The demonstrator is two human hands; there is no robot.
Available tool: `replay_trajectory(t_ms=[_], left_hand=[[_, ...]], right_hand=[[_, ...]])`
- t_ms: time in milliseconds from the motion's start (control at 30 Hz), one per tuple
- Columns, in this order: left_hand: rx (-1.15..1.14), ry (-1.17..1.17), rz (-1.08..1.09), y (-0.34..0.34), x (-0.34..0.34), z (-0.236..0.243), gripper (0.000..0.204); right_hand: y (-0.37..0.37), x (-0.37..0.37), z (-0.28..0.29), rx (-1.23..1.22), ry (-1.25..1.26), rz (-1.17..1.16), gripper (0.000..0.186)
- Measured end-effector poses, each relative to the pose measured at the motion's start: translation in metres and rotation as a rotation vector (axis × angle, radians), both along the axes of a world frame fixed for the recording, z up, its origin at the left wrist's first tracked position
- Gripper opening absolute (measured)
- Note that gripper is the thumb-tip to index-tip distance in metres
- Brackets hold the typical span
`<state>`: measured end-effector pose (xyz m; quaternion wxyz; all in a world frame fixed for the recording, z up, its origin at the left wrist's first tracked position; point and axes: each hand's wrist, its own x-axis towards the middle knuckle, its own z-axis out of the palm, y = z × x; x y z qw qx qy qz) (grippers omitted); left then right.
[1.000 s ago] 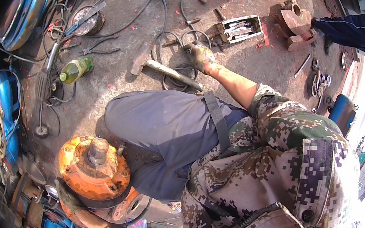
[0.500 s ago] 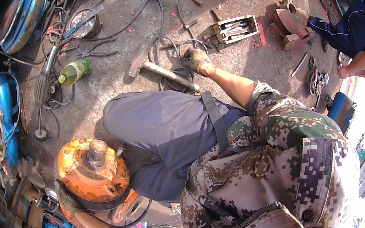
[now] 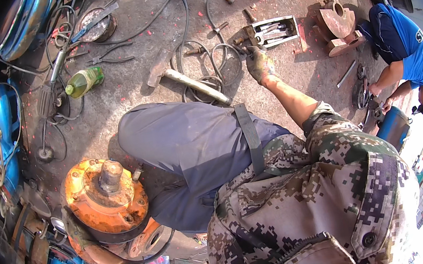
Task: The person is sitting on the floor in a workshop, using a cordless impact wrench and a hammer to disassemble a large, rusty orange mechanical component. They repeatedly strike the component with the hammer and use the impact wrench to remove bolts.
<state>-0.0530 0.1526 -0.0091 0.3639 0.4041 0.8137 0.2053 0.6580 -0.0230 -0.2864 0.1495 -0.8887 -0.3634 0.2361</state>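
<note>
The gloved right hand (image 3: 258,64) is reaching to the open metal tool tray (image 3: 273,33) just beyond it, fingers curled, grip unclear, while the left hand (image 3: 78,232) is cupping the orange pump housing (image 3: 105,196), which may tip unsupported.

The left hand (image 3: 78,232) at the lower left is mostly hidden behind the orange motor housing (image 3: 105,196), so its grip cannot be told. The gloved right hand (image 3: 258,64), upper centre, covers whatever it may be pinching. The co-worker (image 3: 407,53) is cut off by the right rim.
</note>
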Motion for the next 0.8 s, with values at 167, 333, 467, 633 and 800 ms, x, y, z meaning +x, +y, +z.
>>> replay_trajectory(t_ms=[167,333,467,633,800], left_hand=[[0.015,-0.119,0.05,0.002,-0.01,-0.01,0.06],[0.038,-0.042,0.019,0.001,-0.017,-0.012,0.057],[0.021,-0.049,0.011,-0.002,-0.003,-0.002,0.06],[0.045,-0.022,0.014,0.002,-0.009,-0.01,0.065],[0.1,0.071,-0.036,0.003,-0.038,-0.02,0.062]], right_hand=[[0.022,0.0,-0.01,-0.285,-0.272,0.22,0.053],[0.048,0.007,-0.006,-0.356,-0.275,0.313,0.072],[0.072,0.0,0.004,-0.568,-0.235,0.323,0.067],[0.039,0.013,-0.026,-0.439,-0.294,0.355,0.053],[0.022,0.001,-0.012,-0.44,-0.268,0.397,0.054]])
